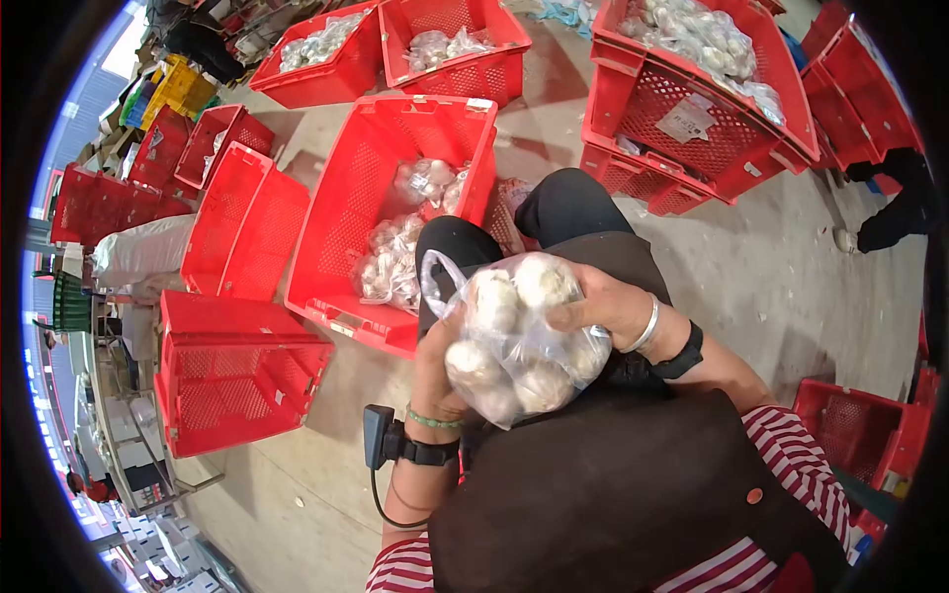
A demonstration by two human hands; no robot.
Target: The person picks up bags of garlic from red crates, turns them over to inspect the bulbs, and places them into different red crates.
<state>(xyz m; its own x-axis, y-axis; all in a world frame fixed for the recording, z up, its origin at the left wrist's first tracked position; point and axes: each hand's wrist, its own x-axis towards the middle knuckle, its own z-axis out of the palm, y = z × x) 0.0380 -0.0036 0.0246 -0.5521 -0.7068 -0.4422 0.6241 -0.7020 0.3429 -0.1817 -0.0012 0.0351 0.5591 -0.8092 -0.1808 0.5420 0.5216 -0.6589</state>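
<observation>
A clear plastic bag of garlic (529,336) is held up above my lap, with several white bulbs showing through the film. Its twisted loop handle stands up at the upper left. My right hand (615,308) grips the bag's right side, thumb pressed on the front. On the opposite side, my left hand (442,361) holds the bag, its fingers mostly hidden behind it. Just beyond my knees sits a red plastic crate (341,212) containing several similar bags of garlic (393,262).
Stacked red crates (682,128) filled with bagged garlic stand at the upper right. Two more crates (455,69) with bags are at the back. To my left a red crate (242,385) lies near a metal rack (133,445). A person's dark-clothed leg (895,212) shows at far right.
</observation>
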